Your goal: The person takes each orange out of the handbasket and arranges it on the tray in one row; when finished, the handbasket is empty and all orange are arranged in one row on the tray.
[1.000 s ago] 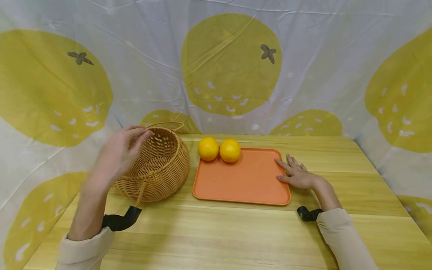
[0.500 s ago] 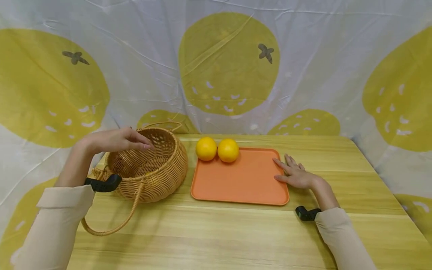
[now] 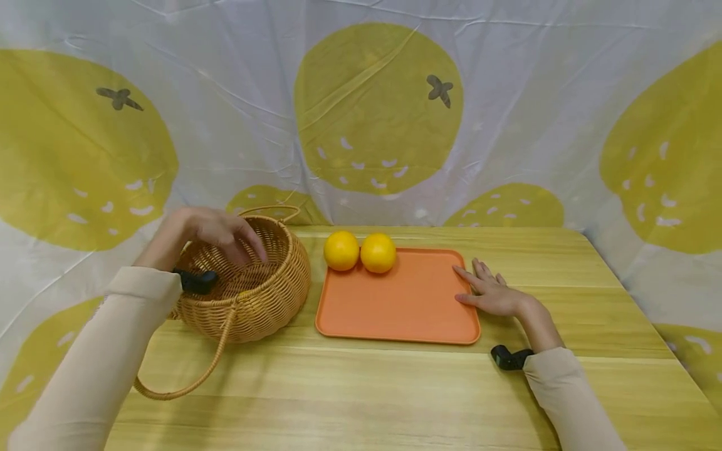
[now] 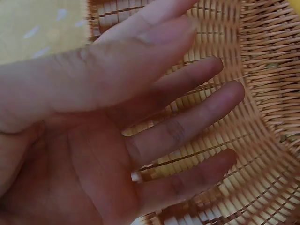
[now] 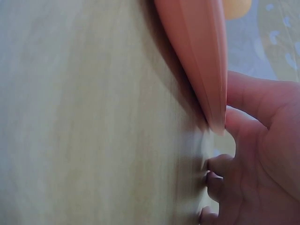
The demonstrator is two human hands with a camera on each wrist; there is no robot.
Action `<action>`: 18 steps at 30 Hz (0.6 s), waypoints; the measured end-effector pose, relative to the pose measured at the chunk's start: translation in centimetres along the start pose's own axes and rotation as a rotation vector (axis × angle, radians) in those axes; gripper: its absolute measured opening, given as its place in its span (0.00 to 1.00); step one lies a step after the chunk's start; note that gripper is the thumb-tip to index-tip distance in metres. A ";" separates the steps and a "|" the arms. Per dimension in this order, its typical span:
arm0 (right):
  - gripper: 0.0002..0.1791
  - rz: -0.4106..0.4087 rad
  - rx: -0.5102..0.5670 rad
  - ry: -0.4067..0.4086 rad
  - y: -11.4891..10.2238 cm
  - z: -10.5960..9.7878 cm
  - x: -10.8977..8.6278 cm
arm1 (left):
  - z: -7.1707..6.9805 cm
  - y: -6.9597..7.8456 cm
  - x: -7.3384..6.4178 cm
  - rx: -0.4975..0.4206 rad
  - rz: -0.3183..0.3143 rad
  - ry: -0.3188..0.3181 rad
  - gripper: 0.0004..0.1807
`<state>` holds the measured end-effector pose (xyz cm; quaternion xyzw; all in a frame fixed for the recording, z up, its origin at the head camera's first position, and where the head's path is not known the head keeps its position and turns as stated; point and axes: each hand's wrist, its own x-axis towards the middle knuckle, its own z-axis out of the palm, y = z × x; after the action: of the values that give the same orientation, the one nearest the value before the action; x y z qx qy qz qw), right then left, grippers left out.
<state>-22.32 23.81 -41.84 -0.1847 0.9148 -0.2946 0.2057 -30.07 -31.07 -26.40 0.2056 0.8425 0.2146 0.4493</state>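
Note:
My left hand reaches down into the mouth of a round wicker basket at the left. In the left wrist view its fingers are spread with nothing between them, in front of the woven wall. A sliver of something yellow shows at that view's corner, inside the basket. Two oranges sit side by side at the back left corner of an orange tray. My right hand lies at the tray's right side, thumb and forefinger touching its rim, the other fingers on the table.
One basket handle hangs down over the wooden table at the front; the other handle leans out at the back. A fruit-printed cloth stands behind and on both sides of the table.
My left hand has moved from the basket's near-left rim over its mouth and down inside. The front handle has dropped towards the table. The right hand stays at the tray.

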 end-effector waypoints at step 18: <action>0.44 0.009 -0.001 0.004 -0.1 0.0 0.0 | 0.8 -1.9 3.4 -0.138 -0.169 -0.206 0.27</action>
<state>-22.30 23.73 -41.78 -0.1803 0.9161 -0.2937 0.2050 -31.43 -30.71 -30.09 0.1235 0.7894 0.2112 0.5630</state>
